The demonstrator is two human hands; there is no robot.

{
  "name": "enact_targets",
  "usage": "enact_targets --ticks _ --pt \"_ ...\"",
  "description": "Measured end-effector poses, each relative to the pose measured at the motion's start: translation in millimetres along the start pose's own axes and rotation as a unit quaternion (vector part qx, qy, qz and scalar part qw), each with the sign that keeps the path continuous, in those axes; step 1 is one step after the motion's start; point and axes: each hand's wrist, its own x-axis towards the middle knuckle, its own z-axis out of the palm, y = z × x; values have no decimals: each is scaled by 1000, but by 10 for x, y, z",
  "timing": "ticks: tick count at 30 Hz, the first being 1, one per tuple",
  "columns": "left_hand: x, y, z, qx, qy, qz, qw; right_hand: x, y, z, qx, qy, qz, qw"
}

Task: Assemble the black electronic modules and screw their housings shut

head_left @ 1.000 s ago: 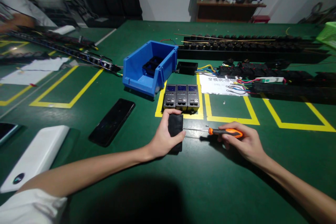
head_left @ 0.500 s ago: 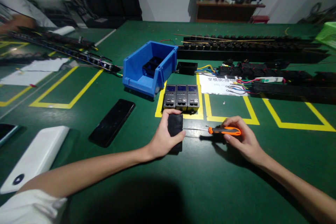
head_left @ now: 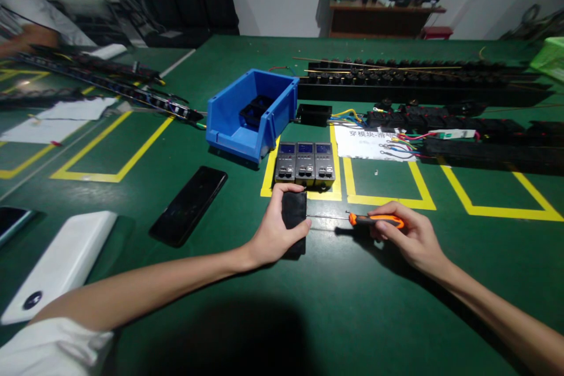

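Far-left co-worker: an arm (head_left: 26, 38) over dark strips; the hand is too blurred to read.
White device: a white block with a round dark spot (head_left: 66, 261) lies on the green desk (head_left: 374, 311), near the person's left forearm.
Black phone: flat on the desk (head_left: 188, 205), between white block and left hand.
Blue bin: open-fronted (head_left: 231, 141), with a few dark parts (head_left: 255, 110) inside.
Left hand: closed around the black block (head_left: 294, 208), fingers over its far end and thumb on its right edge (head_left: 275, 229).
Black block: held at the desk's middle; work on it looks underway, not finished.
Grey modules: three (head_left: 305, 161) in a row just beyond the block, at a yellow-taped frame; they look assembled, though that is a judgement.
Screwdriver: orange-and-black handle (head_left: 359, 220), its shaft reaching the block's right edge; whether a screw is seated there cannot be told, so how much is left stays unclear.
Right hand: thumb and fingers curled on the handle (head_left: 409, 232).
Right side: wired black strips (head_left: 489, 153), well apart from the block.
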Motion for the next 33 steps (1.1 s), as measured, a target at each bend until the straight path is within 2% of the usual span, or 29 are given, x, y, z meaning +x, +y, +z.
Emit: enact_targets --ticks 11,18,23,33 --pt "4 21 2 14 9 5 1000 15 -8 10 7 -37 7 999" --pt "-5 11 8 1 2 -2 1000 0 72 12 38 14 -28 999" --pt "4 16 9 9 7 6 1000 -10 42 15 49 37 -9 998" --pt "7 11 10 -6 4 -2 1000 19 3 22 46 30 8 998"
